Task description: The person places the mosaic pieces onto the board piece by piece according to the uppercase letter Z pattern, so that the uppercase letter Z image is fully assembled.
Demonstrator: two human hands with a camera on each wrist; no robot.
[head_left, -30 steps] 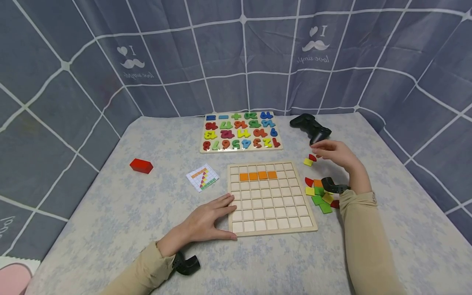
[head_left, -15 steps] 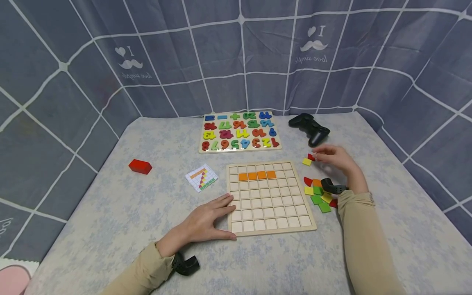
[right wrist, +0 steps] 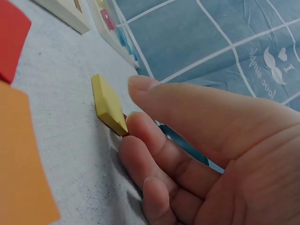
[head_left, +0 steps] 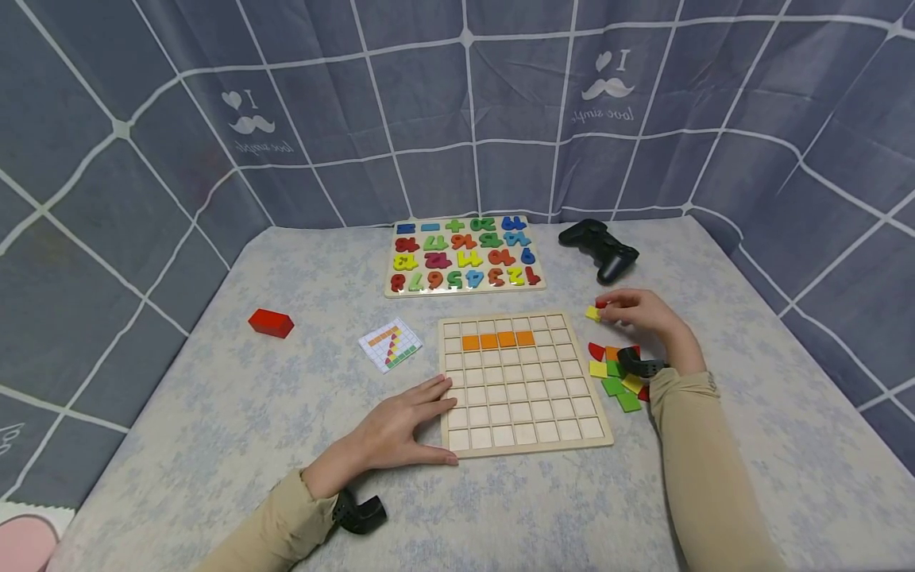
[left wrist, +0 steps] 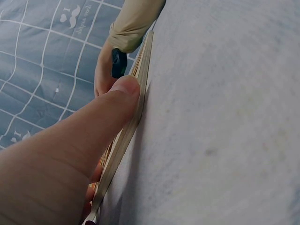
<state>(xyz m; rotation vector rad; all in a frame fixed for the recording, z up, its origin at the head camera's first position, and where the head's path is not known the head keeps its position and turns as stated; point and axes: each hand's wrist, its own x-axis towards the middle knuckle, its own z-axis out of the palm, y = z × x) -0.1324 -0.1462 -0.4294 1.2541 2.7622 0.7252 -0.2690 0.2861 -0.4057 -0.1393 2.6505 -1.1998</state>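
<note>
My left hand (head_left: pixel 396 425) lies with spread fingers on the left edge of a wooden grid board (head_left: pixel 525 393). Its thumb (left wrist: pixel 124 89) shows on the board's side in the left wrist view. A row of orange square tiles (head_left: pixel 498 341) fills several cells near the board's far side. Beyond the board's right edge, my right hand (head_left: pixel 646 314) is low over the table, fingers loosely bent and thumb apart from them. Its fingertips are right at a yellow tile (right wrist: pixel 108 104), which stands tilted. A red piece (head_left: pixel 600 303) beside that tile is mostly hidden by the fingers.
Green tiles (head_left: pixel 629 402) lie among yellow, orange and red pieces beside the board, partly under the right wrist. A pattern card (head_left: pixel 390 345) and a red block (head_left: pixel 272 322) lie left. A number puzzle (head_left: pixel 465 290) and a black game controller (head_left: pixel 604 250) are at the back.
My right hand has come down and left from near the controller to the yellow tile and red piece. The left hand stays on the board.
</note>
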